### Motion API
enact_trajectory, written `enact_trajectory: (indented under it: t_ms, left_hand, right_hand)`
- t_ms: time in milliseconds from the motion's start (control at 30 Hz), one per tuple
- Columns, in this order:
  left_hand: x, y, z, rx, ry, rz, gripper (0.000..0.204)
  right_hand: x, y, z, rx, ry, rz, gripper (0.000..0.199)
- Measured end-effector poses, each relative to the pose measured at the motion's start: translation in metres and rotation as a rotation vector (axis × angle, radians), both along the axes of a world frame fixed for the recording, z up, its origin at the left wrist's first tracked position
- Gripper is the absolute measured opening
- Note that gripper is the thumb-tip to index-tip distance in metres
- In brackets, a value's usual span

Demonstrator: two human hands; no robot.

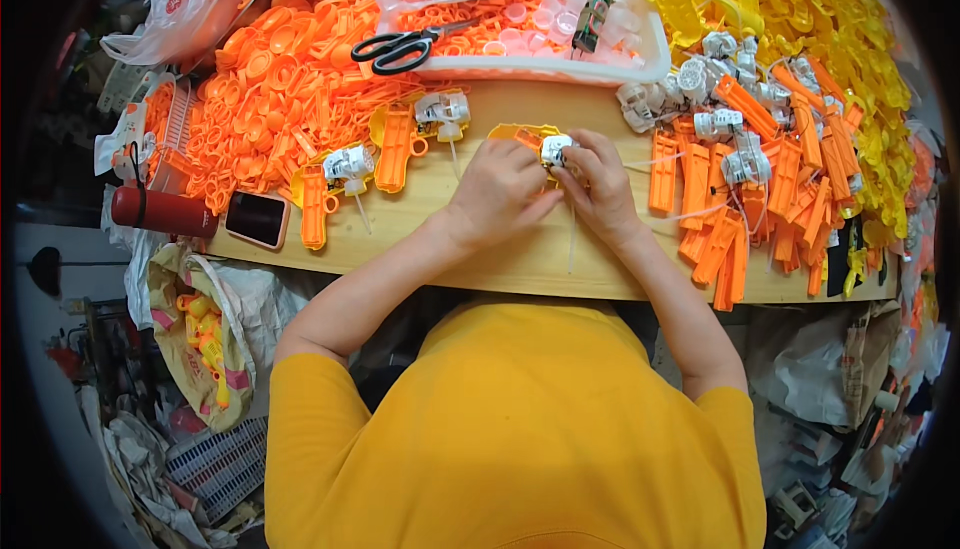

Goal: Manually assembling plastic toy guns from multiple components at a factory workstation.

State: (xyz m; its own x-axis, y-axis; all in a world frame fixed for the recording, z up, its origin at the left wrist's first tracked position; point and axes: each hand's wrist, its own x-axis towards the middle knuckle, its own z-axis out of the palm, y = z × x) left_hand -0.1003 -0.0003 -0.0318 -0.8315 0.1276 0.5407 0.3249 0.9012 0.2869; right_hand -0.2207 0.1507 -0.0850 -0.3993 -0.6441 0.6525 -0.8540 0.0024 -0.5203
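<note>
- Yellow shirt (520, 419) of the person, one, faces the near edge of the bench (480, 259).
- Both hands are close together near the middle of the bench: the right hand (600, 184) pinches a white unit (556, 149), and the left hand (503, 189) curls over the yellow shell (504, 131) beside it; its exact grip cannot be told.
- If the pinch loosens, the white unit could probably slip out of place; the pale strand (572, 239) hanging below might snag if pulled.
- Orange handles (785, 174) heaped toward the right end reach the near edge; a knock from the right forearm could well send some over.
- Counted: two similar assemblies (395, 154) left of the hands, one pair of scissors (420, 39) at the white bin (600, 73), one phone (257, 220) and one red flask (165, 212) by the near left corner.
- Heaped orange handles and loose orange parts (270, 69) overlap too much to count.
</note>
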Motion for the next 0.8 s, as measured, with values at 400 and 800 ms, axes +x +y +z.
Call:
enact_trajectory:
  t_ms: [400,800]
  left_hand:
    - [-0.194,-0.041,0.047,0.218,-0.259,0.536,0.058]
    - [-0.191,-0.057,0.033,0.608,0.308,0.443,0.043]
  right_hand:
    - [0.004,0.000,0.018,0.054,0.015,-0.001,0.037]
    - [-0.002,0.001,0.008,0.004,0.101,-0.166,0.045]
